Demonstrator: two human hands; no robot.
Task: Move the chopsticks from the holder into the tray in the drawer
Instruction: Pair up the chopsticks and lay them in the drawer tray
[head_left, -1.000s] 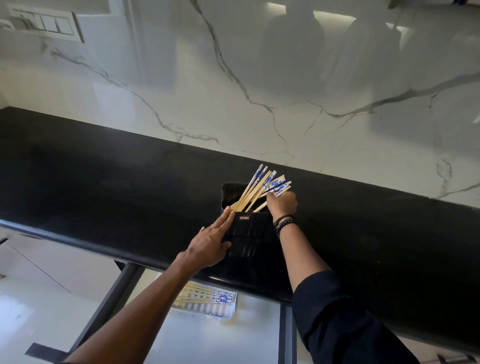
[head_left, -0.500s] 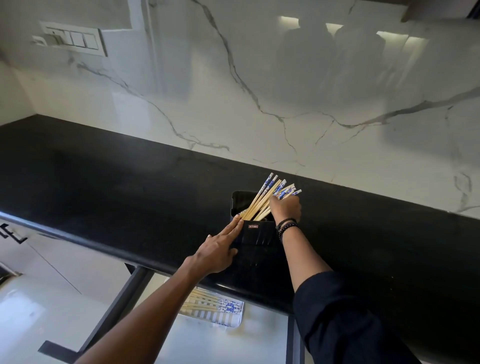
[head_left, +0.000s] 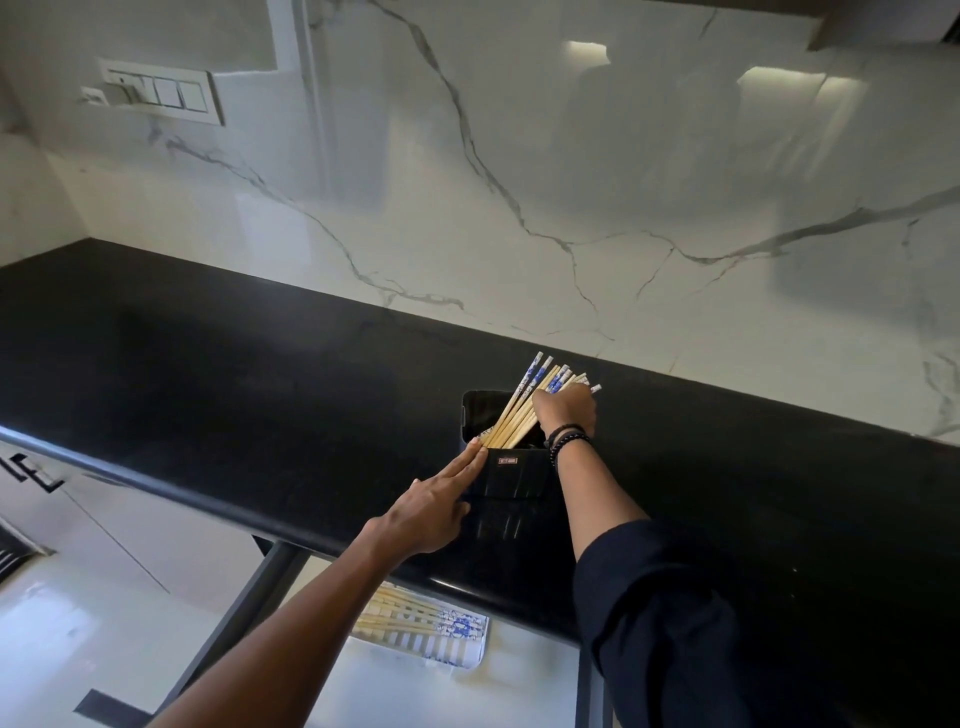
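A black holder (head_left: 511, 475) stands on the black countertop (head_left: 234, 395). Several wooden chopsticks (head_left: 522, 402) with blue-and-white tops lean out of it toward the upper right. My right hand (head_left: 566, 410) is curled round the chopsticks near their tops. My left hand (head_left: 431, 512) lies with straight fingers pressed against the holder's left side. Below the counter edge, the open drawer holds a white slotted tray (head_left: 441, 647) with several chopsticks (head_left: 415, 618) lying in it; my left forearm hides part of the tray.
A white marble wall (head_left: 519, 182) rises behind the counter, with a switch plate (head_left: 161, 93) at the upper left. The drawer's dark frame rail (head_left: 244, 613) runs down to the left below the counter. White cabinet fronts (head_left: 104, 530) lie at the lower left.
The view has tilted upward, showing more wall. My right hand stays closed on the chopsticks in the holder and my left hand stays flat against the holder's side.
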